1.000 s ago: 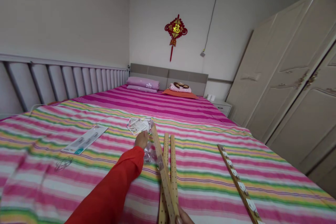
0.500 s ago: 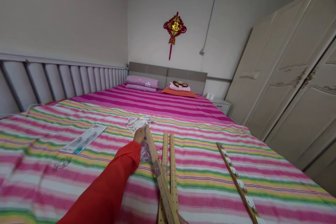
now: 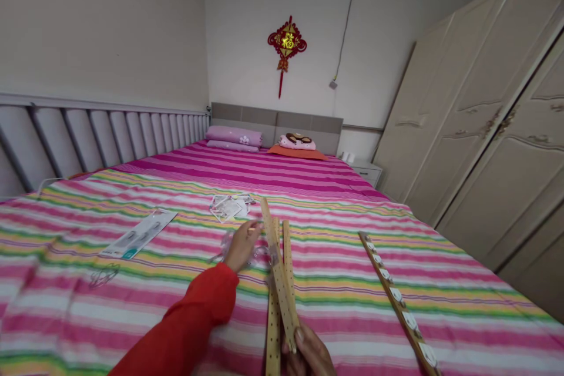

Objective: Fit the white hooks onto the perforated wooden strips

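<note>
My right hand (image 3: 308, 352) grips the near end of a long perforated wooden strip (image 3: 277, 273), tilted up over the striped bed (image 3: 132, 299). Two more perforated strips (image 3: 288, 258) lie flat beneath it. My left hand (image 3: 241, 245), in a red sleeve, reaches out beside the raised strip with its fingers pinched on a small thin piece at its tip. A clear plastic bag of small parts (image 3: 259, 254) lies under that hand.
A wooden strip with white hooks (image 3: 394, 296) lies to the right. A clear packet with white parts (image 3: 229, 207) and a printed card (image 3: 138, 235) lie farther out on the left. A cream wardrobe (image 3: 493, 129) stands on the right, pillows (image 3: 233, 136) at the headboard.
My left hand has drawn back from the far packet toward me and now pinches a small piece. The right hand has come more into view, and the raised strip swung slightly right.
</note>
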A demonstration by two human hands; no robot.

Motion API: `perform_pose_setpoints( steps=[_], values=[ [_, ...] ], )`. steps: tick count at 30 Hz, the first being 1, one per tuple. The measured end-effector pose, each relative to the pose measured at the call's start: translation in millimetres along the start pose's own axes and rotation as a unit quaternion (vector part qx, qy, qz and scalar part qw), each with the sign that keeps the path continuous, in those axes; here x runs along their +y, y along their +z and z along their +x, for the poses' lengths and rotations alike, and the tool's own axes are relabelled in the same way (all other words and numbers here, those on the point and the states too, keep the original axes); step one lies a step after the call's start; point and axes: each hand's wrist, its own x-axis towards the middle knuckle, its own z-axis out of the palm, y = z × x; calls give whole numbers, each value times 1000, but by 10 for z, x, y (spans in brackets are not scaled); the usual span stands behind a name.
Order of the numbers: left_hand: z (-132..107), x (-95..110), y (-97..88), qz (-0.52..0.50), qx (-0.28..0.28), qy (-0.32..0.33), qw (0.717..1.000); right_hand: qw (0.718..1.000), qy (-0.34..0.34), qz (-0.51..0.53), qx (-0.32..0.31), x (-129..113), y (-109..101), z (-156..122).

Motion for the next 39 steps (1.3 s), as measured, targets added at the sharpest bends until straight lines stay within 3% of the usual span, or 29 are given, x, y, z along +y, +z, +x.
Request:
perform_pose_setpoints(
  steps=[5, 11, 14, 17, 20, 23, 28, 32, 39],
  values=[
    [-514, -58, 180, -146, -56, -67, 986, 999, 1, 7, -37, -9, 130, 65],
    [-588, -180, 91, -211, -83, -129, 965, 999, 3, 14, -50, -37, 118, -30],
    [-619, -242, -18, -143, -79, -92, 982, 999, 3, 32, -20, -120, 51, -105],
    [-706, -326, -102, -4, -71, 6, 997, 998, -3, 53, 23, -221, -25, -201],
    [-817, -393, -105, 134, -34, 86, 987, 996, -19, 74, 39, -289, -109, -277],
    [-920, -412, 5, 204, -30, 119, 971, 994, -14, 103, 41, -288, -218, -301],
    [-1002, -353, 282, 257, -104, 105, 955, 991, 2, 133, 24, -180, -376, -271],
    [-981, -279, 401, 314, -133, 55, 938, 997, -15, 78, 21, -79, -384, -249],
    [-946, -279, 382, 370, -95, 72, 921, 994, -71, -73, 36, -79, -379, -295]
  ],
)
